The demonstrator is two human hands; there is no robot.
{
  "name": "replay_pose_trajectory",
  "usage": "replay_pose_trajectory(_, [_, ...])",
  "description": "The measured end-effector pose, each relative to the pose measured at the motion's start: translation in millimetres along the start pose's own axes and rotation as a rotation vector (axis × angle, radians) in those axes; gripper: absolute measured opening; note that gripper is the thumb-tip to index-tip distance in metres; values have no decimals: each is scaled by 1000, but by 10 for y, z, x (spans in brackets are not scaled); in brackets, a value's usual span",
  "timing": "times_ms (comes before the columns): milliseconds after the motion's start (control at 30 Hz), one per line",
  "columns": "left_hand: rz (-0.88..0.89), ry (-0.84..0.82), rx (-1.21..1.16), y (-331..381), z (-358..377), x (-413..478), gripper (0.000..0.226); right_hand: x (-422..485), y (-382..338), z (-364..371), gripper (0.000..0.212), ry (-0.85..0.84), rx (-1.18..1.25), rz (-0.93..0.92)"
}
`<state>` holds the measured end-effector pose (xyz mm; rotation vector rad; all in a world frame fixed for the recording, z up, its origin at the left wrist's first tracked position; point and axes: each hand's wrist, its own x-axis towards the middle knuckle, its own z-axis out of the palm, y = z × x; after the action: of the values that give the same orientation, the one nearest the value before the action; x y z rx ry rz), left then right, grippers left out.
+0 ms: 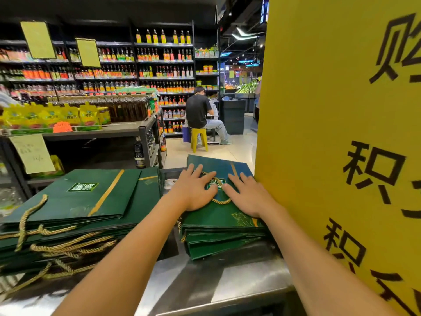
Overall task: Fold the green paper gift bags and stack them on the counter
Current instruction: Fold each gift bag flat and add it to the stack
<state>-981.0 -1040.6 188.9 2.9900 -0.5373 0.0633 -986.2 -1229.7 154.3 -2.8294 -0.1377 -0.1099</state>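
Two piles of flat green paper gift bags with gold rope handles lie on a steel counter (205,283). The right stack (218,226) sits against a yellow sign. My left hand (193,190) and my right hand (247,197) both rest palm down, fingers spread, on the top bag of that stack, either side of its white logo and gold handle loop. Neither hand grips anything. The bigger left pile (75,213) lies untouched, its rope handles hanging over the near edge.
A tall yellow sign board (341,133) with black characters stands close on the right. Behind the counter are a display table of bottles and yellow pouches (79,115), shelves of sauce bottles, and a person in black seated on a yellow stool (199,137).
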Motion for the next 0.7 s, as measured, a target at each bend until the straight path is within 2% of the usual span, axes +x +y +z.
replay_pose_trajectory(300, [-1,-21,-56,-40,147,29,60,12,5,88,71,-61,-40,22])
replay_pose_trajectory(467, [13,51,-107,-38,132,-28,59,-14,-3,56,71,-34,-29,16])
replay_pose_trajectory(600, [12,174,-247,-47,7,-150,51,-144,-102,-88,68,187,-54,-35])
replay_pose_trajectory(700, [3,264,-326,-85,-228,-299,40,-249,-259,-258,53,333,-70,-75])
